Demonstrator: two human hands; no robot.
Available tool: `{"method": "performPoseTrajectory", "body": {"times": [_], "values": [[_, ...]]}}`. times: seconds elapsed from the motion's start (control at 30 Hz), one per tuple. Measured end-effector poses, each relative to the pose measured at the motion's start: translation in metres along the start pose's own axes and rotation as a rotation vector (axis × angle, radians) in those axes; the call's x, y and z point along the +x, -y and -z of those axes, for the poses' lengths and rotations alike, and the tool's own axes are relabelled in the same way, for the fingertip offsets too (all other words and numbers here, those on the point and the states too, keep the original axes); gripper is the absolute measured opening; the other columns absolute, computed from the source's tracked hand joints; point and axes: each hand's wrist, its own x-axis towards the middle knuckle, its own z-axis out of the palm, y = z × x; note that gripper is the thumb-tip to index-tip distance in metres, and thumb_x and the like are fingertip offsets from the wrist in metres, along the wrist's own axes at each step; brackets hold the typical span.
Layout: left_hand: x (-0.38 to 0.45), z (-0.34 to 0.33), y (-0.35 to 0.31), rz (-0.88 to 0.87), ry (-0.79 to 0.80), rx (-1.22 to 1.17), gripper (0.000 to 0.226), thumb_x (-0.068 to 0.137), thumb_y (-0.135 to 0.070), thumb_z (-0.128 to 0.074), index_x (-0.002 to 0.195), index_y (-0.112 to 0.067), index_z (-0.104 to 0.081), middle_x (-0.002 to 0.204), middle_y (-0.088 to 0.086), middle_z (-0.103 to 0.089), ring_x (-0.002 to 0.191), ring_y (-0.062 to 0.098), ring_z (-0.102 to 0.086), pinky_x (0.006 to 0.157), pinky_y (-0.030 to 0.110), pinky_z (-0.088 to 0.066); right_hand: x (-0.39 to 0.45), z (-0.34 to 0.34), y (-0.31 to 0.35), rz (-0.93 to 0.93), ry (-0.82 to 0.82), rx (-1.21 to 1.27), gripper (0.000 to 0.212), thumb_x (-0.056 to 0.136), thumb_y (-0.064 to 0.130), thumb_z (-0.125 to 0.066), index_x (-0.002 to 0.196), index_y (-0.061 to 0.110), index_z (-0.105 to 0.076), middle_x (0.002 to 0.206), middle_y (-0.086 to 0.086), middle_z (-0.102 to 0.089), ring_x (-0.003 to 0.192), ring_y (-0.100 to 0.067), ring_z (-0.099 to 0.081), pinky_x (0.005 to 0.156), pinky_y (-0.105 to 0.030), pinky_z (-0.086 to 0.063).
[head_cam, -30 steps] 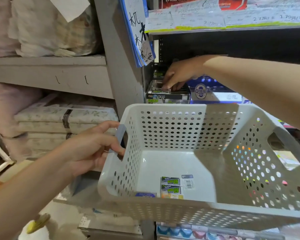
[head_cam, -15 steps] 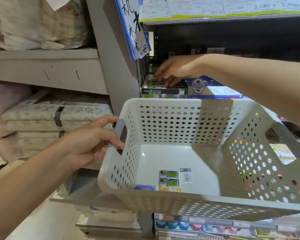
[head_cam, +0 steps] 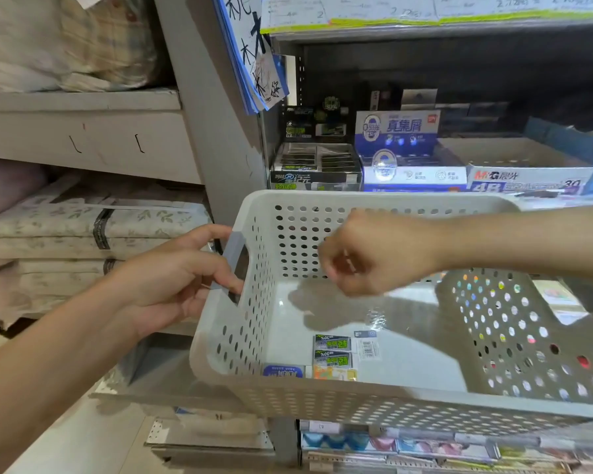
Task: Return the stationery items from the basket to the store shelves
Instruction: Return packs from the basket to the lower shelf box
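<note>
My left hand (head_cam: 172, 278) grips the grey side handle of a white perforated basket (head_cam: 374, 401) held in front of the shelves. On the basket floor near the front wall lie two green-and-black eraser packs (head_cam: 332, 352), a blue pack (head_cam: 283, 371) and a small white barcode label (head_cam: 367, 347). My right hand (head_cam: 367, 254) hovers blurred inside the basket above its floor, fingers curled, with nothing visible in it. On the shelf behind stands a black display box of the same eraser packs (head_cam: 315, 165).
A blue-and-white display box (head_cam: 408, 159) and a white M&G carton (head_cam: 528, 172) sit next to the black box. Blue-edged paper signs (head_cam: 254, 56) hang from the grey shelf post. Folded bedding (head_cam: 93, 230) fills the left shelves. More stationery lies on the lower shelf (head_cam: 425, 443).
My right hand has left the black display box on the shelf and come down into the basket. The left hand keeps its grip on the handle.
</note>
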Motion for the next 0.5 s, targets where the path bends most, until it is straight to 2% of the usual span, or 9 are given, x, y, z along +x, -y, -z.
{"method": "performPoseTrajectory", "body": {"times": [0.03,0.1,0.17,0.3,0.37,0.5], "values": [[0.0,-0.001,0.0,-0.001,-0.003,0.002,0.071,0.042,0.015,-0.061,0.104,-0.02,-0.063,0.085,0.024,-0.069,0.067,0.03,-0.068,0.062,0.043,-0.057,0.001,-0.013,0.001,0.036,0.159,-0.02,0.018,0.075,0.018,-0.065,0.093,0.019,-0.066,0.084,0.007,-0.063,0.065,-0.002,-0.055,0.065,-0.023,-0.047],[-0.001,-0.002,0.001,-0.002,-0.007,-0.003,0.073,0.042,0.015,-0.063,0.106,-0.018,-0.062,0.086,0.024,-0.068,0.067,0.03,-0.066,0.058,0.039,-0.058,0.005,-0.039,-0.002,0.118,0.401,-0.073,0.047,0.076,0.013,-0.069,0.121,0.019,-0.058,0.117,0.0,-0.056,0.098,-0.014,-0.057,0.082,-0.031,-0.048],[-0.001,-0.003,0.001,0.0,-0.004,-0.022,0.068,0.047,0.012,-0.06,0.107,-0.018,-0.061,0.089,0.025,-0.068,0.068,0.03,-0.066,0.055,0.037,-0.059,0.01,-0.06,-0.005,0.197,0.487,-0.198,0.063,0.077,0.011,-0.067,0.135,0.022,-0.045,0.134,-0.001,-0.042,0.119,-0.02,-0.044,0.086,-0.036,-0.048],[-0.001,-0.002,0.0,0.0,0.001,-0.045,0.065,0.049,0.01,-0.057,0.107,-0.018,-0.061,0.083,0.022,-0.068,0.062,0.028,-0.066,0.051,0.035,-0.058,0.018,-0.081,-0.008,0.329,0.502,-0.355,0.067,0.082,0.01,-0.061,0.142,0.022,-0.035,0.139,0.001,-0.034,0.124,-0.021,-0.034,0.072,-0.029,-0.04],[-0.002,-0.003,0.0,0.005,-0.008,-0.044,0.068,0.049,0.01,-0.057,0.111,-0.019,-0.06,0.087,0.023,-0.068,0.064,0.029,-0.065,0.052,0.035,-0.059,0.021,-0.084,-0.008,0.354,0.514,-0.382,0.069,0.081,0.012,-0.065,0.142,0.02,-0.034,0.14,0.0,-0.034,0.123,-0.023,-0.036,0.075,-0.032,-0.044],[-0.005,-0.006,-0.001,0.011,-0.024,-0.067,0.071,0.05,0.01,-0.056,0.114,-0.019,-0.059,0.094,0.03,-0.064,0.057,0.027,-0.062,0.035,0.024,-0.047,0.025,-0.084,-0.005,0.381,0.529,-0.435,0.072,0.079,0.019,-0.071,0.141,0.018,-0.035,0.139,-0.003,-0.036,0.119,-0.027,-0.043,0.082,-0.042,-0.049]]}}
